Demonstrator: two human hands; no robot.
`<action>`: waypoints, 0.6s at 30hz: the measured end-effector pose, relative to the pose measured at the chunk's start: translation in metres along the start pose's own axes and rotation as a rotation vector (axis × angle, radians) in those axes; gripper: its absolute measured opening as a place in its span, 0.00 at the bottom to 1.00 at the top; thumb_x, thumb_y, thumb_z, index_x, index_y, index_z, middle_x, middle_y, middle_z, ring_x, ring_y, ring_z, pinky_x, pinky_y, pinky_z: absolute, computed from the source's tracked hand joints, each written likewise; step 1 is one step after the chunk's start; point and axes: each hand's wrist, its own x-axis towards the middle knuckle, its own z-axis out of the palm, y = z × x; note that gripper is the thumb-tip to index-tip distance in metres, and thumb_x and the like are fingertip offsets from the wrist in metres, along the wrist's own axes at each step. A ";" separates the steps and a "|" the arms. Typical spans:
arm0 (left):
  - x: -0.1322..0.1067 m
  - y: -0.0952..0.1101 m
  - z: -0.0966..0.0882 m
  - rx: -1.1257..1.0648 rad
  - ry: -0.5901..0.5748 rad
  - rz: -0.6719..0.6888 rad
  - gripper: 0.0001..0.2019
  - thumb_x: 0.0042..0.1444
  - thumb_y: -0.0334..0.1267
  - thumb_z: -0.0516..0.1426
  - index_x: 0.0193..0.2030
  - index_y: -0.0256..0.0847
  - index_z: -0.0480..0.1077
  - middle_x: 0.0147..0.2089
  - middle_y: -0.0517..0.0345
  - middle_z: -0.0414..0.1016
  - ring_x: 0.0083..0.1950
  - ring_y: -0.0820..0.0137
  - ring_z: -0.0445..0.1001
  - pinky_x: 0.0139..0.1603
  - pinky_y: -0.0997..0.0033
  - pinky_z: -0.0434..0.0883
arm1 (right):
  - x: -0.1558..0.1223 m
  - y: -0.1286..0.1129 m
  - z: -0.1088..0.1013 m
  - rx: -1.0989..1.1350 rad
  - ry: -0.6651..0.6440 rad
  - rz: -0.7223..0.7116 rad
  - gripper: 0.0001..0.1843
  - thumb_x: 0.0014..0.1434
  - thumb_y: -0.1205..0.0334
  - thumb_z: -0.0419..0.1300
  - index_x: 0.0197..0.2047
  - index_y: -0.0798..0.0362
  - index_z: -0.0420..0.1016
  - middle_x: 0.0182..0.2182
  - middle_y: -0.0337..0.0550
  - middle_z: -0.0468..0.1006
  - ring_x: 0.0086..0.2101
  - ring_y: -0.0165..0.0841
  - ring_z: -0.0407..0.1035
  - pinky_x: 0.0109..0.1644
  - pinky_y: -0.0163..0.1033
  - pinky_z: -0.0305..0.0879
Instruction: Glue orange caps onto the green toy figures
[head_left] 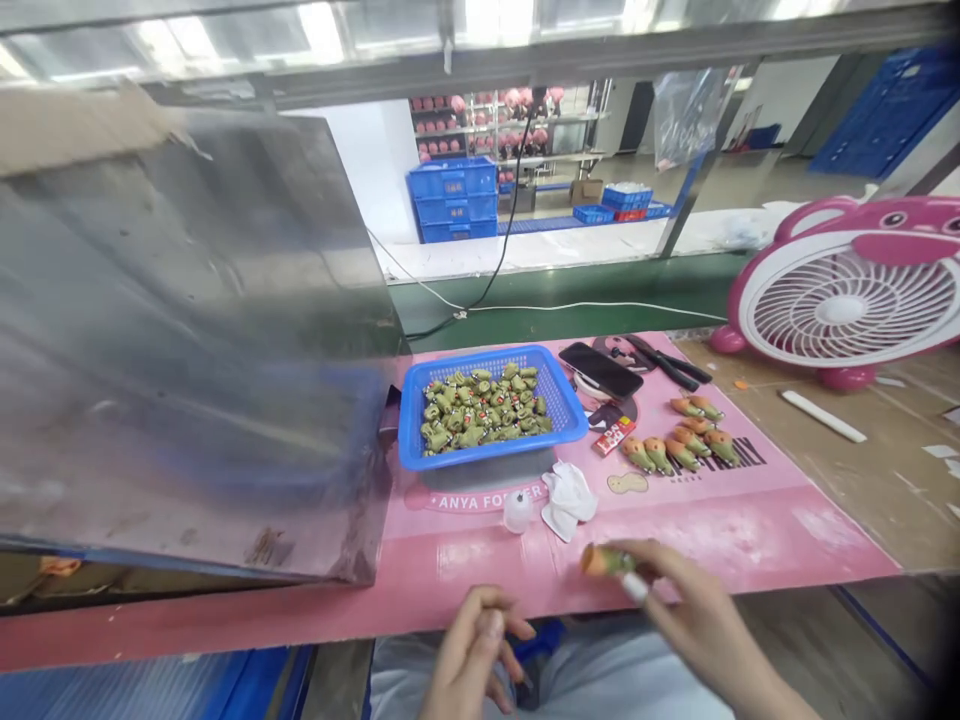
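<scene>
My right hand (686, 610) pinches a small green and orange figurine (604, 560) just above the near edge of the pink mat (750, 520). My left hand (476, 650) hovers lower, at the table's front edge, with fingers curled together; what it holds, if anything, is too small to make out. A blue basket (559, 400) full of several similar green figurines sits at the mat's back. Several finished orange-headed figurines (686, 440) lie in rows on the mat's right side.
A crumpled white cloth (568, 498) and a small white bottle (517, 510) lie in front of the basket. A phone (600, 368), a red packet (615, 435), black tools (667, 362), a pink fan (847, 295) and a large clear plastic sheet (187, 350) stand around.
</scene>
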 end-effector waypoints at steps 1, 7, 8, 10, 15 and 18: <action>0.003 0.002 -0.005 -0.034 0.072 0.039 0.22 0.45 0.56 0.56 0.36 0.38 0.67 0.31 0.51 0.73 0.22 0.74 0.67 0.14 0.81 0.61 | 0.003 0.020 -0.003 -0.057 0.123 0.148 0.13 0.57 0.59 0.50 0.46 0.47 0.65 0.38 0.42 0.74 0.35 0.34 0.70 0.36 0.38 0.69; 0.014 0.016 -0.031 -0.133 0.373 0.221 0.19 0.42 0.50 0.61 0.38 0.38 0.69 0.37 0.49 0.74 0.30 0.68 0.71 0.19 0.77 0.68 | 0.034 0.063 -0.018 -0.136 0.329 0.364 0.26 0.55 0.54 0.48 0.56 0.50 0.57 0.40 0.49 0.70 0.35 0.41 0.69 0.36 0.47 0.67; 0.018 0.018 -0.034 -0.146 0.413 0.245 0.19 0.44 0.48 0.60 0.40 0.39 0.69 0.42 0.48 0.73 0.36 0.65 0.72 0.24 0.75 0.71 | 0.046 0.057 -0.017 -0.096 0.330 0.352 0.25 0.55 0.53 0.48 0.56 0.51 0.58 0.41 0.49 0.69 0.36 0.39 0.68 0.36 0.45 0.67; 0.031 0.024 -0.038 -0.174 0.484 0.295 0.18 0.48 0.45 0.58 0.46 0.42 0.66 0.54 0.48 0.66 0.51 0.61 0.68 0.39 0.71 0.73 | 0.082 0.044 -0.010 -0.017 0.277 0.302 0.25 0.57 0.52 0.48 0.55 0.52 0.57 0.42 0.48 0.69 0.37 0.36 0.68 0.37 0.40 0.67; 0.079 0.040 -0.035 -0.173 0.587 0.374 0.22 0.55 0.41 0.50 0.57 0.45 0.53 0.66 0.49 0.47 0.65 0.64 0.48 0.61 0.62 0.56 | 0.183 0.034 0.011 0.080 0.101 0.344 0.17 0.59 0.54 0.53 0.46 0.57 0.64 0.34 0.41 0.71 0.29 0.28 0.68 0.32 0.37 0.67; 0.105 0.046 -0.033 -0.136 0.616 0.435 0.23 0.57 0.40 0.49 0.59 0.46 0.50 0.65 0.49 0.50 0.64 0.64 0.52 0.59 0.64 0.60 | 0.201 0.041 0.016 0.073 0.040 0.346 0.12 0.60 0.57 0.54 0.39 0.58 0.67 0.32 0.39 0.70 0.27 0.26 0.67 0.30 0.35 0.67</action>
